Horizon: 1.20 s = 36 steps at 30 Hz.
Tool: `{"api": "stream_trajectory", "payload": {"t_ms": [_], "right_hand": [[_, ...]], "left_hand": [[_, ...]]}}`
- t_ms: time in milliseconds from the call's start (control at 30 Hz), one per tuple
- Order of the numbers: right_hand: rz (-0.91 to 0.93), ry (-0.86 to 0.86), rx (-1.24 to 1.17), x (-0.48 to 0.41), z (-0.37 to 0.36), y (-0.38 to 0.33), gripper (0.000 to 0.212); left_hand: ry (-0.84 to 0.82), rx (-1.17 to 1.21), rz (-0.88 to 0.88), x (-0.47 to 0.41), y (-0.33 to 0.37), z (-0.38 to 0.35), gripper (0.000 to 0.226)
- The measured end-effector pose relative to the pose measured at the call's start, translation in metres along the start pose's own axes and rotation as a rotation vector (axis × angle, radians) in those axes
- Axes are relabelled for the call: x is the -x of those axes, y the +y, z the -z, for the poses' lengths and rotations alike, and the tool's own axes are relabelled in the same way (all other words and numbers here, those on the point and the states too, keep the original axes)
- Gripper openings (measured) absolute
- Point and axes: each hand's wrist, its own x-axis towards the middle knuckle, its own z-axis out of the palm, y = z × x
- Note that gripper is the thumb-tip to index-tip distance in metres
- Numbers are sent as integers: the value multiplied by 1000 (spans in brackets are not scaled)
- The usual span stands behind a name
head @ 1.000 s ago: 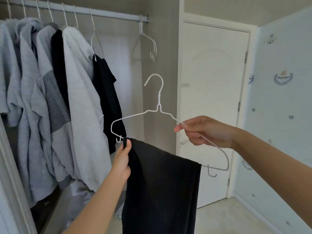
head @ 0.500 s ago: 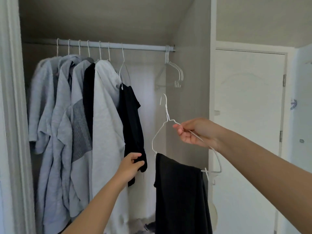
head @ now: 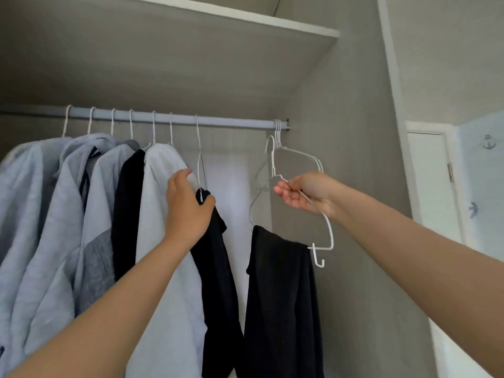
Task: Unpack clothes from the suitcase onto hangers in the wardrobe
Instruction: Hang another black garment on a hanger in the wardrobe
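Head view, looking up into the wardrobe: the right hand (head: 302, 190) pinches one shoulder of the white wire hanger (head: 330, 230) between thumb and curled fingers. The black garment (head: 281, 296) hangs folded over its lower bar. The hanger is tilted, its long axis running from 11 o'clock at the hook down to 5 o'clock at the low end. The hook sits just under the rail (head: 218, 122), which lies at 12 o'clock from the right hand, and is not yet over it.

The left hand (head: 188, 208) grips the hung black top (head: 218, 268) near its hanger neck, at 9 o'clock from the right hand. To my eye it is holding that row aside, leaving a bare stretch of rail at 11 o'clock from the right hand. The right hand is the nearer one to that stretch.

Spare hangers (head: 278, 132) bunch at the rail's far end, touching or just beside the held hook; they could snag it. Pale grey tops (head: 54, 214) fill the 9 o'clock side. The side wall (head: 341, 173) stands close at 3 o'clock, and the shelf (head: 191, 50) is overhead.
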Motion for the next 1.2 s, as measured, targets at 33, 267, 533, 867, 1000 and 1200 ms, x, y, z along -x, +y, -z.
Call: {"api": "stream_trajectory", "payload": {"t_ms": [33, 267, 533, 867, 1000, 1200], "right_hand": [[13, 1, -5, -11, -4, -5, 26], [49, -32, -9, -85, -39, -42, 30], [227, 61, 87, -154, -71, -67, 30], [302, -13, 296, -216, -82, -63, 24], [302, -13, 319, -233, -99, -43, 24], [271, -56, 375, -231, -103, -21, 23]], "left_hand": [[-16, 12, 29, -16, 1, 1, 65], [-219, 37, 281, -82, -12, -15, 31], [-517, 207, 236, -93, -4, -39, 44], [-325, -63, 10, -89, -39, -38, 38], [-293, -71, -5, -87, -50, -30, 41], [-293, -102, -9, -80, -49, -29, 45]]}}
